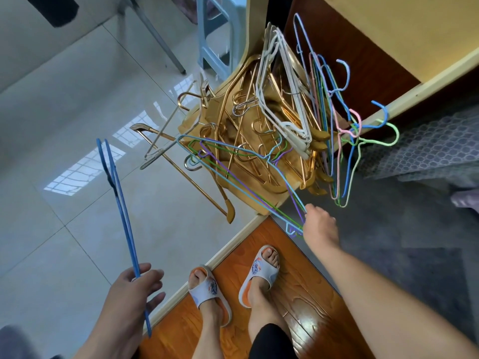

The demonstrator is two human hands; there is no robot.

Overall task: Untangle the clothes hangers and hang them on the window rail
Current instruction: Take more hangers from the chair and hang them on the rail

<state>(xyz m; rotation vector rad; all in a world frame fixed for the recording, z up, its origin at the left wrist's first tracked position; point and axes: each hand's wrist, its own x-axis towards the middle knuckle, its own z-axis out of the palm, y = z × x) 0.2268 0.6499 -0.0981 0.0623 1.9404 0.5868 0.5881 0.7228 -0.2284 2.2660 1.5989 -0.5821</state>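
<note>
Currently, in the head view, I judge the step in hand to be separation: pulling a few wire hangers free of the tangle, with hanging not yet begun. No window rail shows in this view.

Left hand [134,286]: the grip is partly closed, fingers loosely curled round the lower end of a dark blue hanger [118,200]. That hanger stands clear of everything else, over the tiled floor [51,125], and looks already freed.

Right hand [320,226]: the grip is pinched on the near corner of a bundle of thin hangers [248,187], light blue, green and purple. Exactly which fingers close on the wires I cannot tell, as the back of the hand hides them. The far ends of these hangers lie across the main pile [259,130] of gold and white hangers, which rests on a small yellow table [274,203]. Their hooks appear to sit among the gold ones.

A second cluster of pastel wire hangers [339,130] lies at the far right edge of the pile, beside a bed frame [414,84].

Next move, as I judge it:
1. Draw the bundle slowly toward the body.
2. Watch the hooks; if one catches a gold hanger, stop and rotate the bundle to release it.
3. Avoid dragging the pile off the table edge, where several gold hangers already overhang.
</note>
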